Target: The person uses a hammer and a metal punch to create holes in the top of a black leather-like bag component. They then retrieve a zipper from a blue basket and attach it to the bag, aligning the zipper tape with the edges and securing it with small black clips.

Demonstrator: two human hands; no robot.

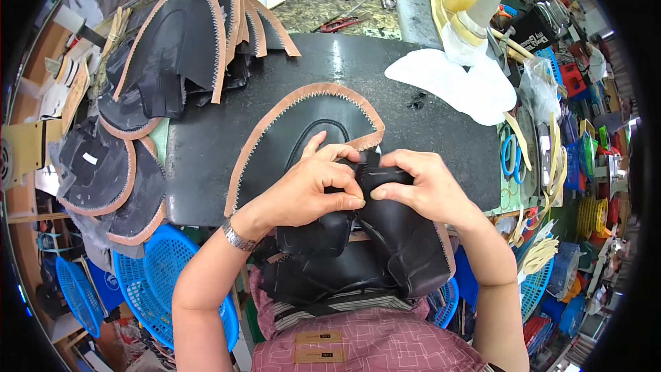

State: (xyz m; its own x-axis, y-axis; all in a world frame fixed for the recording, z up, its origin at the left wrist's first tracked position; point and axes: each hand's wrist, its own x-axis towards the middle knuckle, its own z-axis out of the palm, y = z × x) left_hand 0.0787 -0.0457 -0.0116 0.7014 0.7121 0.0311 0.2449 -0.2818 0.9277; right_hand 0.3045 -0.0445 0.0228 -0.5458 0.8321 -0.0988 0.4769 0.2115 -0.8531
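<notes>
A black leather shoe upper (317, 110) with a tan, zigzag-stitched edge lies partly on the dark work board and partly over my lap. My left hand (318, 182) pinches a black strip of it near the middle, thumb and forefinger together, with another finger raised. Close beside it, my right hand (420, 182) grips the folded black piece just to the right, its thumb pressed on top. The two hands are almost touching along a seam or join. What lies under the fingers is hidden. More black leather hangs down toward my lap below both hands.
Similar black uppers (180, 34) are stacked at the far left, with others (96, 172) below them. A glue bottle (474, 22) stands on white sheets (451, 83) at the far right. Blue scissors (510, 157) hang by the right edge; blue baskets (162, 282) stand below left.
</notes>
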